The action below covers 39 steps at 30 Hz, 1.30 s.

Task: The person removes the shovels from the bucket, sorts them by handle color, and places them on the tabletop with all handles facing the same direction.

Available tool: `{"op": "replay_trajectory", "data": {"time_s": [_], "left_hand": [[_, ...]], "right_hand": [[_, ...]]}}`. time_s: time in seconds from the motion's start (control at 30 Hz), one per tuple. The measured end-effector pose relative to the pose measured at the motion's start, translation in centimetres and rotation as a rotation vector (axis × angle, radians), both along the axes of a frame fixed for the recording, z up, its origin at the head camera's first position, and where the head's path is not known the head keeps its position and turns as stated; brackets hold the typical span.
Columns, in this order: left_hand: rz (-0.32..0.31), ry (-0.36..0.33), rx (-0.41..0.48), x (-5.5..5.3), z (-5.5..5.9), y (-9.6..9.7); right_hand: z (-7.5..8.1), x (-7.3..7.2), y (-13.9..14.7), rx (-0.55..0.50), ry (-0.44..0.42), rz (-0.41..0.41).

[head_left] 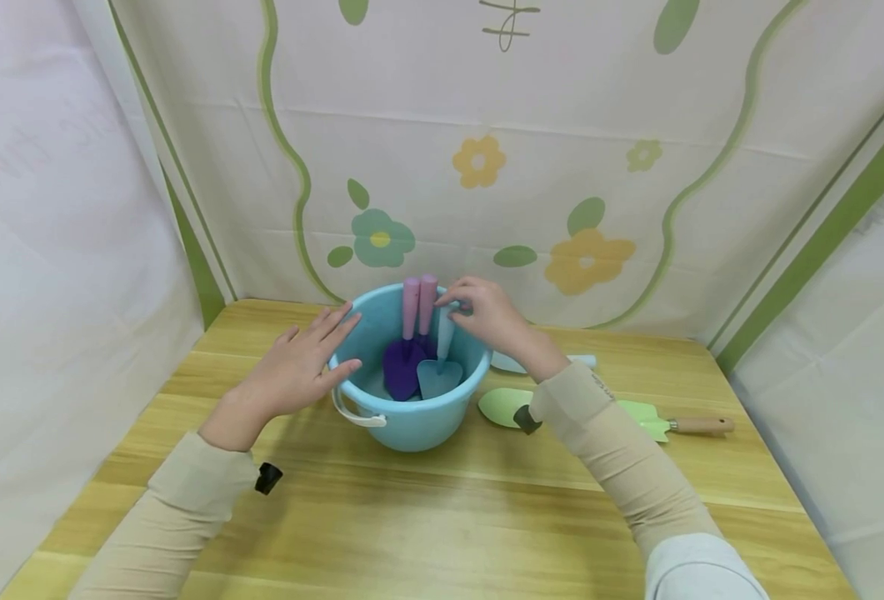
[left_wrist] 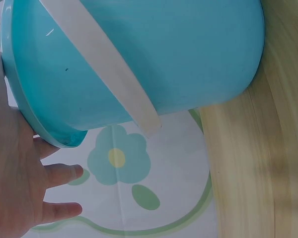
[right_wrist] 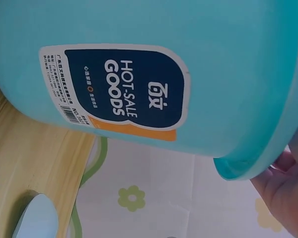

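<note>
A light blue bucket point(head_left: 419, 429) stands upright on the table, its white handle point(head_left: 359, 417) hanging down at the left. My left hand point(head_left: 295, 367) rests at the left rim with straight, spread fingers; the left wrist view shows this hand point(left_wrist: 15, 173) against the rim from outside. Over the far right rim, my right hand point(head_left: 490, 317) pinches the top of a light blue hand trowel point(head_left: 439, 379) between thumb and fingers. That trowel points blade down inside the bucket. Beside it, purple trowels point(head_left: 402, 371) with pink handles point(head_left: 410, 308) lean on the far wall.
Right of the bucket lie another light blue trowel point(head_left: 582, 361), a light green trowel point(head_left: 503, 407) and a light green tool with a wooden handle point(head_left: 700, 426). My right forearm partly covers them. A printed cloth point(head_left: 427, 192) hangs behind the wooden table point(head_left: 412, 525).
</note>
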State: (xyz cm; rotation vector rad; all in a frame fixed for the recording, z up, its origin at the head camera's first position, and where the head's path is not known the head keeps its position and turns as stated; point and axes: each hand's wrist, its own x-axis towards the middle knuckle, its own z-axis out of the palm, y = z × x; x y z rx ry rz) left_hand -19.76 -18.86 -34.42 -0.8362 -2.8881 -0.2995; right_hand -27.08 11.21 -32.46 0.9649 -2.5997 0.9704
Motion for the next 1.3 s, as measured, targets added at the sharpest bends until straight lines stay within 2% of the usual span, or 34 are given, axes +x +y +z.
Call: {"op": "replay_trajectory", "data": {"time_s": [0.23,0.57,0.8,1.07,1.3], "left_hand": [[0.002,-0.005,-0.005,0.0,0.0,-0.1],[-0.002,0.000,0.001,0.0,0.0,-0.1],[-0.003,-0.001,-0.003,0.0,0.0,-0.2],[-0.002,-0.004,-0.003,0.1,0.0,-0.2],[-0.001,-0.003,-0.003,0.2,0.0,-0.3]], "right_hand": [[0.1,0.2,0.1,0.061,0.011,0.019],[0.3,0.6,0.1,0.056,-0.046,0.042],[0.5,1.0,0.2,0.089,-0.033,0.032],[0.9,1.3,0.4,0.055,-0.048,0.058],[1.6,2.2,0.4,0.056,-0.034,0.097]]}}
